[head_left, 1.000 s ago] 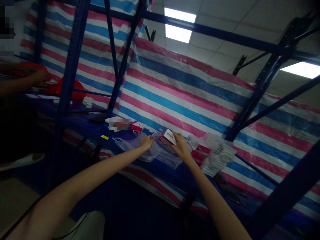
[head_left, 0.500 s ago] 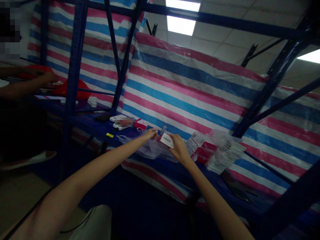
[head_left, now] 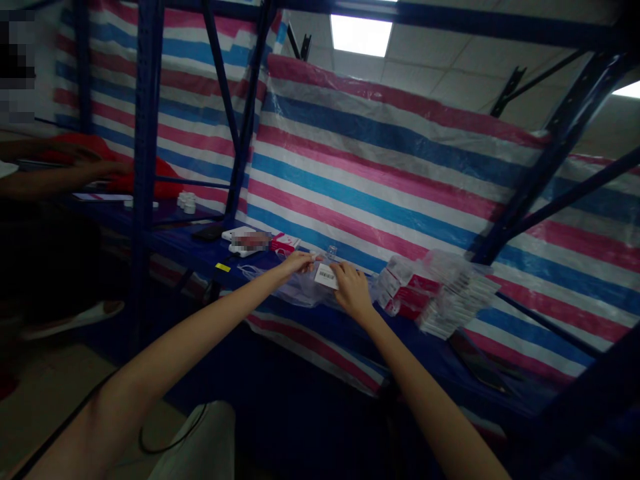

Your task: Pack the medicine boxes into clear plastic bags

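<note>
One box (head_left: 326, 276) | white face, dark barcode | right hand (head_left: 353, 288) grasping it | left hand (head_left: 299, 263): cannot tell

Watching remotely, I count one left hand (head_left: 300, 262) and one right hand (head_left: 352, 288), one barcoded box (head_left: 326, 275), one pink-and-white box (head_left: 285, 242), one yellow tag (head_left: 223, 267) and two flat dark objects (head_left: 480, 371). I make out at least two red boxes (head_left: 417, 298) in plastic and several small white tubs (head_left: 187, 203), too tiny for me to number. One co-worker's forearm (head_left: 53, 181) or more appears at far left.
</note>
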A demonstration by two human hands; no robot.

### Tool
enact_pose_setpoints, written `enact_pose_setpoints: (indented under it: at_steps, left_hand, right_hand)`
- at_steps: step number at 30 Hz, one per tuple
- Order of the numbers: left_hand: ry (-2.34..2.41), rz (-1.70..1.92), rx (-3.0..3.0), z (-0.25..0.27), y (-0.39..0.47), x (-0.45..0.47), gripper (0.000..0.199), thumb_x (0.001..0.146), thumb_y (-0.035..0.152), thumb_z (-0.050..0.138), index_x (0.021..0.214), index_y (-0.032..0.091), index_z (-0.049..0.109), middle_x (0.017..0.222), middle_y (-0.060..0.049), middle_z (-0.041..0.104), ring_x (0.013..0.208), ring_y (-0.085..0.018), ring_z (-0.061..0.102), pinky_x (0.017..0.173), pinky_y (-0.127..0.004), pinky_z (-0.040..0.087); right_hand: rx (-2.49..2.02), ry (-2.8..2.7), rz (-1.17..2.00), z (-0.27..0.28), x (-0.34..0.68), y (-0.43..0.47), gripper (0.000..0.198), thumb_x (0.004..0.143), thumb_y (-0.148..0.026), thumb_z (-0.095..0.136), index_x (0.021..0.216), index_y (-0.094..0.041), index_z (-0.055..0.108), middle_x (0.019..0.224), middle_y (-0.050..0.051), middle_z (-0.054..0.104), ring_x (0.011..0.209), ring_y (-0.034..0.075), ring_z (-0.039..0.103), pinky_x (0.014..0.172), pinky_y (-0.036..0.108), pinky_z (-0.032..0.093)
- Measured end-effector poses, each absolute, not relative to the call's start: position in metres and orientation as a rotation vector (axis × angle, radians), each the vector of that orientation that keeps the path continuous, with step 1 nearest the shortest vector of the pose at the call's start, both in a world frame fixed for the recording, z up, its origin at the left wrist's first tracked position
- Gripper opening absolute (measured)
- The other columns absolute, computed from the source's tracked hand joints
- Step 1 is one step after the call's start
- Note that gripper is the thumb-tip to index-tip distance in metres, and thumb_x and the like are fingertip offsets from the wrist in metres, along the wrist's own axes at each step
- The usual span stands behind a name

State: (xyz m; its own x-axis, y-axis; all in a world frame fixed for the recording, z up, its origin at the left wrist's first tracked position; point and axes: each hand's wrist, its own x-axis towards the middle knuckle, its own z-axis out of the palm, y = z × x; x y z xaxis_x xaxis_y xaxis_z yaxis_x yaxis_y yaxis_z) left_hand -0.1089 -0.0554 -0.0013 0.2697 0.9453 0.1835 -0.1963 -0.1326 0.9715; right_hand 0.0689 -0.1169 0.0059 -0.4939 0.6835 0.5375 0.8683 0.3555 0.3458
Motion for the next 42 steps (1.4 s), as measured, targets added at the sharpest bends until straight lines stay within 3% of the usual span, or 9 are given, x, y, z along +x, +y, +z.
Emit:
enact_pose_setpoints:
  at_steps: [10,15,23,26,29,32,36,39,42]
  left_hand:
    - [0.76,1.175,1.125,0.01,-0.067,-0.107,0.021,0.073,0.012,0.047,0.084,0.008,0.064,0.044,0.005,0.043,0.034,-0.002,0.029,0.037,-0.015,0.018]
    - [0.628,1.082,1.103,0.036,-0.075,-0.117,0.024,0.075,0.006,0.042,0.086,0.004,0.064,0.039,0.007,0.035,0.032,-0.002,0.021,0.037,-0.014,0.018]
    - [0.682,1.218,1.191,0.07,-0.069,-0.124,0.02,0.076,0.004,0.045,0.084,0.003,0.064,0.048,0.002,0.045,0.041,-0.003,0.035,0.042,-0.015,0.026]
    - [0.933,1.346,1.489,0.071,-0.068,-0.121,0.024,0.076,0.006,0.044,0.088,0.004,0.064,0.06,-0.003,0.054,0.051,-0.007,0.046,0.053,-0.019,0.035]
    - [1.206,1.511,1.715,0.059,-0.077,-0.117,0.031,0.077,0.011,0.045,0.105,0.006,0.058,0.088,-0.011,0.06,0.081,-0.018,0.054,0.073,-0.028,0.041]
    - [1.258,1.7,2.299,0.031,-0.093,-0.108,0.04,0.079,0.02,0.049,0.119,0.015,0.047,0.118,-0.012,0.05,0.111,-0.025,0.043,0.091,-0.038,0.033]
    - [0.582,0.896,3.474,-0.013,-0.104,-0.088,0.028,0.079,0.02,0.052,0.107,0.019,0.053,0.118,-0.011,0.052,0.112,-0.023,0.045,0.093,-0.036,0.032]
    - [0.627,0.638,3.624,-0.035,-0.099,-0.076,0.028,0.079,0.013,0.051,0.108,0.016,0.051,0.112,-0.012,0.056,0.105,-0.023,0.05,0.086,-0.034,0.037]
    - [0.781,0.523,3.582,-0.043,-0.091,-0.071,0.023,0.082,0.007,0.042,0.1,0.013,0.055,0.095,-0.01,0.062,0.088,-0.019,0.058,0.074,-0.03,0.041]
  right_hand:
    - [-1.296,-2.459,-1.17,-0.002,0.057,-0.094,0.031,0.081,-0.007,0.039,0.11,-0.013,0.047,0.107,0.013,0.052,0.098,0.025,0.045,0.078,0.035,0.035]
    - [-1.379,-2.669,-0.805,-0.01,0.092,-0.073,0.046,0.087,-0.042,0.043,0.125,-0.017,0.04,0.12,0.013,0.05,0.11,0.023,0.045,0.085,0.035,0.036]
    - [-1.417,-2.831,-0.768,0.025,0.138,-0.089,0.052,0.085,-0.059,0.033,0.093,-0.018,0.064,0.093,0.011,0.065,0.092,0.026,0.058,0.083,0.041,0.035]
    - [-1.288,-2.865,-0.747,0.026,0.143,-0.102,0.046,0.079,-0.059,0.046,0.089,-0.019,0.066,0.092,0.01,0.065,0.093,0.026,0.057,0.086,0.041,0.033]
    - [-1.354,-2.809,-0.769,0.023,0.146,-0.111,0.032,0.085,-0.044,0.048,0.09,-0.018,0.066,0.093,0.01,0.065,0.093,0.025,0.058,0.085,0.039,0.035]
    - [-1.413,-2.679,-0.696,0.02,0.136,-0.112,0.031,0.092,-0.026,0.034,0.097,-0.016,0.063,0.096,0.011,0.065,0.091,0.023,0.059,0.081,0.035,0.039]
    - [-1.24,-2.6,-0.326,0.018,0.1,-0.096,0.026,0.089,-0.017,0.038,0.104,-0.014,0.059,0.105,0.008,0.062,0.098,0.016,0.056,0.086,0.027,0.039]
    - [-1.359,-2.674,-0.059,0.016,0.082,-0.072,0.029,0.083,-0.019,0.049,0.111,-0.017,0.056,0.112,0.007,0.059,0.102,0.015,0.054,0.09,0.026,0.039]
    - [-1.562,-2.681,0.02,0.014,0.082,-0.047,0.05,0.072,-0.031,0.064,0.116,-0.013,0.052,0.111,0.013,0.06,0.097,0.022,0.057,0.085,0.032,0.045]
